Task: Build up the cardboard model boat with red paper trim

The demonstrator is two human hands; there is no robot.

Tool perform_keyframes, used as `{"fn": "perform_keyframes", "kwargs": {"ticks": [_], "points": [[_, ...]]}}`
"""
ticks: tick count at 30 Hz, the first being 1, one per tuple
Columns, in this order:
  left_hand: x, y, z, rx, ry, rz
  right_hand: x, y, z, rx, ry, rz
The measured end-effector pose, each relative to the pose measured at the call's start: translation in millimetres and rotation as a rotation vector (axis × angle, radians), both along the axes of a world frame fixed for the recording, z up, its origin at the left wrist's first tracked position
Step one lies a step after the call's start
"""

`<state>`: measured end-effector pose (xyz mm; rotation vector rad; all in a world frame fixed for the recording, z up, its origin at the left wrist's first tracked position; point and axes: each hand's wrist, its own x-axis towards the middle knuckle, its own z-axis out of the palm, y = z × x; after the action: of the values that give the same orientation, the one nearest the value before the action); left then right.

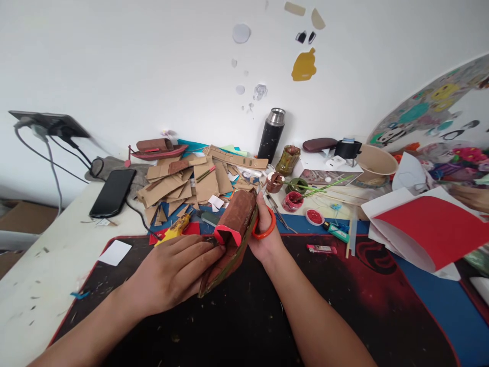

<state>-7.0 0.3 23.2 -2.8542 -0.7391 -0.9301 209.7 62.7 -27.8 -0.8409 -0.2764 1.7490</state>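
Hands [164, 270] on mdl boat [239, 211], R [265, 248] w/ scissors [274, 222]

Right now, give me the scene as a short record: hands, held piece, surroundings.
Left hand: at the near end of the brown model
Right hand: at its far end, with an orange ring handle
Piece: tilted, arched roof, bright red rim
Behind: cardboard scraps, black flask
Far left: black phone
Below: dark mat

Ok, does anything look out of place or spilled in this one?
Mostly just untidy: cardboard scraps lie in a jumbled heap beyond the left hand, and loose bits litter the mat and white tabletop. No clear spill shows.
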Motion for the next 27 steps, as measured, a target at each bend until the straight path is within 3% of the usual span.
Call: {"fn": "perform_keyframes", "kwargs": {"ticks": [13, 27], "points": [[4.0, 1.8, 6.1, 0.012, 0.06, 0.013, 0.2, 2.1, -3.9, -0.008, -0.022, -0.011], [-1.4, 2.0, 1.3, 0.061, 0.09, -0.01, -0.1, 0.4, -3.5, -0.028, -0.031, -0.017]]}}
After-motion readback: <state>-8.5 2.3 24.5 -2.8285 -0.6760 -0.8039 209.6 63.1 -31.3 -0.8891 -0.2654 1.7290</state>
